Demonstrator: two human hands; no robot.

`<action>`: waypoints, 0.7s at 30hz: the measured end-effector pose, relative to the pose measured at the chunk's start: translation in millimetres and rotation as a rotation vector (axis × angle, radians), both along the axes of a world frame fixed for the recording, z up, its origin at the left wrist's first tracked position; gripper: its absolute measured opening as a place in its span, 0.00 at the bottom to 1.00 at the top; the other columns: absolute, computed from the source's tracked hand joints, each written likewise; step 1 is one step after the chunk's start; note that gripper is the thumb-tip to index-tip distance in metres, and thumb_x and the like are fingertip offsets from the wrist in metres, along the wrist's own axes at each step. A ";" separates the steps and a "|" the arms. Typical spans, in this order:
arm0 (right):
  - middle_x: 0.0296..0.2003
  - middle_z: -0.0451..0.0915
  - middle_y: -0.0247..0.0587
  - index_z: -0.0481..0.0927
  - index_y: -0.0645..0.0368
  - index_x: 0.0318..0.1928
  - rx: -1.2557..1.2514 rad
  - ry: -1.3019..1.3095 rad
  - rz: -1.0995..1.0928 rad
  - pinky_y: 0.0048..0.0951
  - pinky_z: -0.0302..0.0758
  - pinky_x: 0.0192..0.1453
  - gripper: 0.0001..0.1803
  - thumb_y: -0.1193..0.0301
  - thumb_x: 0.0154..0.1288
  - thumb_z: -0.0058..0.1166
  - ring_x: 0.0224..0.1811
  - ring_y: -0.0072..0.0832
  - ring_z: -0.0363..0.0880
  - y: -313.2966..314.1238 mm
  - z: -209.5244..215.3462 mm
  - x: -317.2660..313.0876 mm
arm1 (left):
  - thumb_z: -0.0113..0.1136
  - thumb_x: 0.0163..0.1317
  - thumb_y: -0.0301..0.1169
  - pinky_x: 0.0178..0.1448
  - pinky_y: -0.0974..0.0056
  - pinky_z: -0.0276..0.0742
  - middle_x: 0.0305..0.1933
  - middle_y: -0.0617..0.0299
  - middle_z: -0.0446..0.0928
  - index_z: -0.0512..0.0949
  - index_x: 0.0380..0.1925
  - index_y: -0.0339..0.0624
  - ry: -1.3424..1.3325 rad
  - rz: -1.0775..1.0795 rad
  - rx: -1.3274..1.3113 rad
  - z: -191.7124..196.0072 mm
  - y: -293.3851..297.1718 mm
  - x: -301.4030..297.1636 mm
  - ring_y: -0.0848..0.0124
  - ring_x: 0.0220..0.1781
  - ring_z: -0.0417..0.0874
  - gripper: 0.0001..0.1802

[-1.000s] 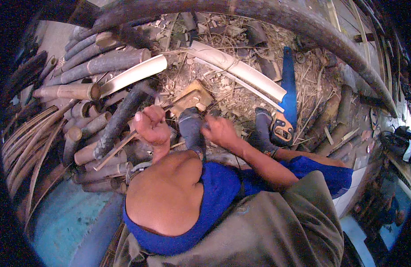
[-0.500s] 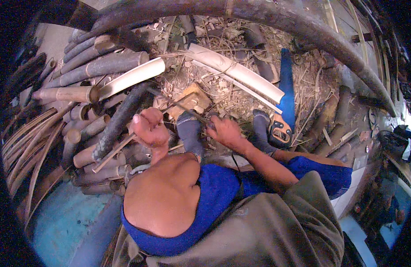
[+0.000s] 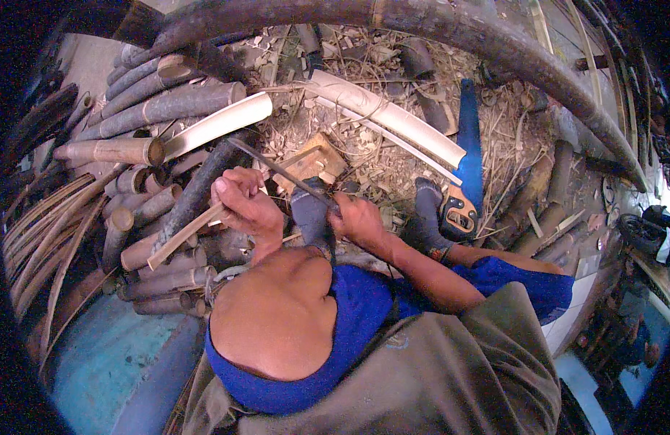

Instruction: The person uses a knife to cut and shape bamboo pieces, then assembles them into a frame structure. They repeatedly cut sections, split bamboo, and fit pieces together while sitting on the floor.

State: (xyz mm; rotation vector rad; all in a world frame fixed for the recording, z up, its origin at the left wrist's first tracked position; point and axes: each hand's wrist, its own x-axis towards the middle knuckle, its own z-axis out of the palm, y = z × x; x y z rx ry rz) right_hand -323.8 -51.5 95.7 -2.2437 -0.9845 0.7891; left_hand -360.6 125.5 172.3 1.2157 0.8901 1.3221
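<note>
My left hand (image 3: 246, 206) is closed around a narrow, pale bamboo strip (image 3: 181, 239), whose free end slants down to the left. To its right, my right hand (image 3: 360, 223) grips the handle of a long, dark-bladed knife (image 3: 280, 168). The blade points up and left, its tip passing beyond my left fingers. Most of the handle is hidden in my fist. Under the blade, by my foot, a yellowish wooden block (image 3: 326, 161) rests on the shavings. Whether the blade touches the strip I cannot tell.
A handsaw (image 3: 469, 159) with a blue blade lies to the right of my feet. Split bamboo halves (image 3: 389, 116) lie ahead. Cut bamboo lengths (image 3: 161, 109) are piled at left, beside bent strips (image 3: 48, 225). A thick bamboo pole (image 3: 422, 23) arches across the far side.
My right hand has shifted slightly left, and the knife's tip reaches a little farther up and left. My left hand has turned somewhat around the strip.
</note>
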 end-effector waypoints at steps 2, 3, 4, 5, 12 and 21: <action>0.25 0.81 0.61 0.74 0.60 0.41 -0.031 0.033 0.003 0.59 0.79 0.37 0.19 0.57 0.64 0.58 0.31 0.61 0.82 1.1 5.3 3.8 | 0.42 0.76 0.42 0.27 0.65 0.56 0.17 0.66 0.55 0.57 0.18 0.45 -0.005 0.017 -0.012 0.7 4.0 -1.0 0.73 0.20 0.57 0.25; 0.25 0.81 0.61 0.74 0.60 0.41 -0.037 0.054 0.018 0.59 0.79 0.37 0.19 0.57 0.64 0.58 0.31 0.61 0.83 3.1 18.7 6.1 | 0.42 0.76 0.42 0.27 0.65 0.55 0.17 0.66 0.55 0.57 0.18 0.45 -0.023 0.003 -0.035 0.9 9.5 -4.2 0.74 0.20 0.58 0.24; 0.25 0.81 0.62 0.75 0.60 0.41 -0.043 0.075 0.033 0.59 0.79 0.37 0.18 0.57 0.64 0.59 0.31 0.60 0.83 4.2 25.2 6.3 | 0.42 0.75 0.42 0.27 0.65 0.54 0.17 0.66 0.55 0.57 0.18 0.45 -0.041 -0.012 -0.059 0.5 12.3 -7.0 0.74 0.20 0.58 0.24; 0.25 0.81 0.62 0.75 0.60 0.42 -0.064 0.061 0.038 0.58 0.80 0.37 0.19 0.56 0.64 0.59 0.31 0.60 0.83 4.8 25.1 6.3 | 0.42 0.75 0.42 0.27 0.65 0.54 0.16 0.66 0.54 0.57 0.18 0.46 -0.050 -0.041 -0.033 1.1 11.2 -7.2 0.74 0.20 0.58 0.24; 0.26 0.82 0.63 0.76 0.60 0.43 -0.072 0.010 0.074 0.58 0.80 0.39 0.20 0.56 0.64 0.58 0.32 0.61 0.83 2.7 23.2 5.2 | 0.43 0.73 0.44 0.27 0.66 0.54 0.16 0.67 0.54 0.57 0.18 0.47 -0.067 -0.082 -0.066 -7.3 10.4 -12.3 0.74 0.20 0.57 0.24; 0.31 0.83 0.65 0.76 0.62 0.45 -0.190 0.052 0.088 0.60 0.80 0.42 0.20 0.56 0.65 0.56 0.35 0.60 0.84 5.2 17.4 19.7 | 0.43 0.74 0.45 0.28 0.66 0.55 0.18 0.67 0.53 0.56 0.19 0.47 -0.028 -0.119 -0.027 -0.6 3.8 -7.4 0.74 0.22 0.57 0.24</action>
